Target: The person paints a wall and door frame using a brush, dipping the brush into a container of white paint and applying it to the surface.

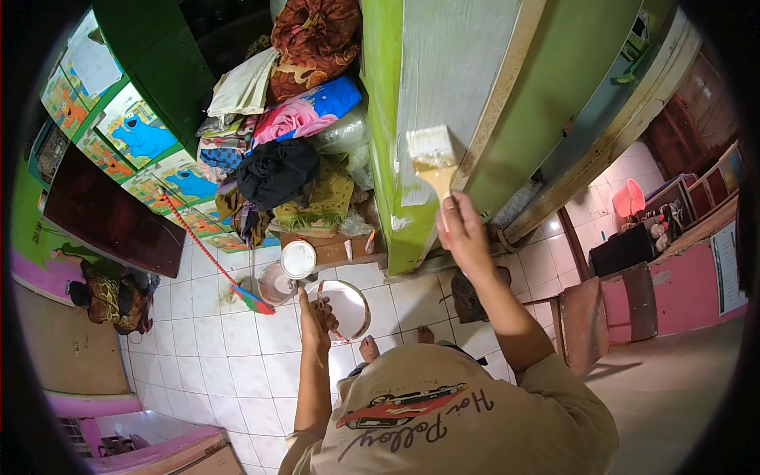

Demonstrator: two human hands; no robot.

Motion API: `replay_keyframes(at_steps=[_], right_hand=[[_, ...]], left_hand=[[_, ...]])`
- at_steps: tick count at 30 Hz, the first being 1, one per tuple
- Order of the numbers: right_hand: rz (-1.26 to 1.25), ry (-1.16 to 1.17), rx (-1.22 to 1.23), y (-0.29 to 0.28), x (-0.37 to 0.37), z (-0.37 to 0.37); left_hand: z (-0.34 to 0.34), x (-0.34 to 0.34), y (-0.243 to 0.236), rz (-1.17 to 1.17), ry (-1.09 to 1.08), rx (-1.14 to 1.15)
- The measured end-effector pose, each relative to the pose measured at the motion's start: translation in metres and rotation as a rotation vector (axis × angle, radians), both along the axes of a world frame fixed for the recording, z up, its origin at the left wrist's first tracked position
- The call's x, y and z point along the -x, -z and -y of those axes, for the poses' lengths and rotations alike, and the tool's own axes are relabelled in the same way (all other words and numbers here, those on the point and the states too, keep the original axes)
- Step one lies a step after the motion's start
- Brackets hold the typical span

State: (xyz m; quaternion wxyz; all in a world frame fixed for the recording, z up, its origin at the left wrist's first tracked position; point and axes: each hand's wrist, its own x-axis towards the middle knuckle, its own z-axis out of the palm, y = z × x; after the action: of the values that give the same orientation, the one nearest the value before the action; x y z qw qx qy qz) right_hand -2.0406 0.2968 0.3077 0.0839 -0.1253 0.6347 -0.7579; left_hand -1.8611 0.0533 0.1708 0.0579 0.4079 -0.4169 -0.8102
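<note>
My right hand [465,237] is closed round the wooden handle of a wide paintbrush [437,176]. Its bristles point up, coated in white paint, in front of a wall panel [443,67] streaked with whitish paint. Whether the bristles touch the panel I cannot tell. Lower down, my left hand [317,321] grips the side of a round bucket [362,307] with a pale inside, its fingers curled over the rim. Just left of that hand, a white-topped round tub [298,260] stands beside a see-through pail [275,286].
Folded cloths and clothes [277,170] are piled left of the green wall edge [380,142]. A broom [257,304] with a red-striped handle leans against a drawer cabinet [150,146]. On the tiles lies a dark bag [479,294]. A wooden door frame [590,170] stands at right.
</note>
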Motion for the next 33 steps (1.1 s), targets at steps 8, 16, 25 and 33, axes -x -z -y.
replay_keyframes(at_steps=[8, 16, 25, 33], right_hand=[[0.029, 0.154, -0.285, 0.198, 0.004, 0.008], [0.574, 0.047, -0.199, 0.203, 0.014, 0.003], [0.289, 0.016, -0.044, -0.008, -0.009, 0.004], [-0.093, 0.111, -0.127, 0.04, 0.023, 0.02]], left_hand=[[0.011, -0.009, 0.005, -0.01, 0.004, 0.002], [0.007, -0.012, 0.01, 0.005, -0.031, 0.028], [0.01, -0.02, 0.02, 0.006, -0.019, 0.021], [0.006, -0.018, 0.019, 0.028, -0.048, -0.022]])
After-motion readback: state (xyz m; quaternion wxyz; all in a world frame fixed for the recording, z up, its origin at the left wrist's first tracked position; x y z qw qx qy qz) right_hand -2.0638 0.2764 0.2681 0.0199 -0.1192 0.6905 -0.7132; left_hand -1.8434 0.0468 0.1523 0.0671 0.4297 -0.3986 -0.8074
